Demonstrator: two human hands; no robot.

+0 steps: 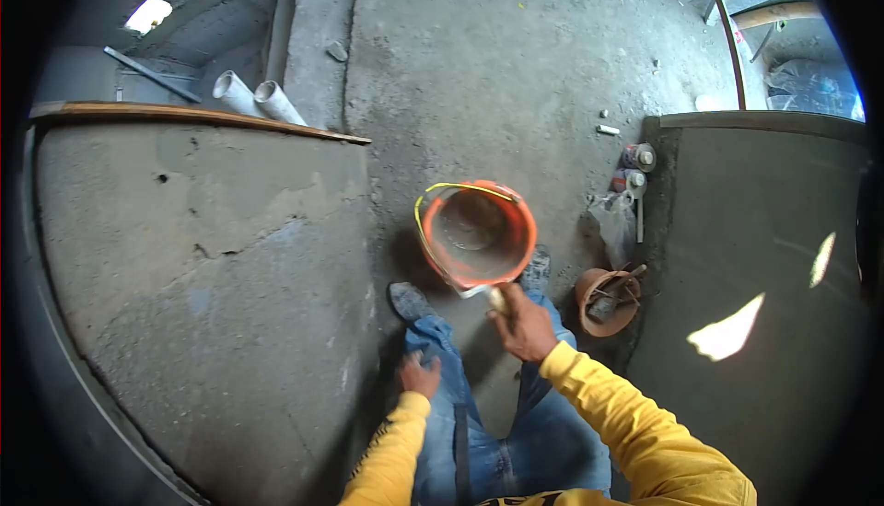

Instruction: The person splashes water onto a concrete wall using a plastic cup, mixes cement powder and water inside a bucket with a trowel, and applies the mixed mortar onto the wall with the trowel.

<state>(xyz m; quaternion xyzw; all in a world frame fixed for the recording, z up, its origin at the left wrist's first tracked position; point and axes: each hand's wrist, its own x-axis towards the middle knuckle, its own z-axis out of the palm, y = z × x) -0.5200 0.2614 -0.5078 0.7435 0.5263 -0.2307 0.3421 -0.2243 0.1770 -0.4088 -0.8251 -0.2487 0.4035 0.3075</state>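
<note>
An orange bucket (529,230) with a yellow handle stands by my feet, a greyish residue coating its inside. My right hand (528,326) is closed around the pale grip of a trowel (498,300), whose metal neck meets the near rim of the bucket; the blade is hard to make out. Beside my left knee hangs my left hand (420,374), fingers loosely apart and holding nothing, close to the blue jeans (440,345).
Cement-faced slabs flank me, a left one (249,303) edged with a wooden strip (203,119) and a right one (737,230). Beside the right slab stand a smaller tool bucket (589,287), a plastic bag (615,225) and cans (638,157). White pipes (276,103) lie beyond the strip.
</note>
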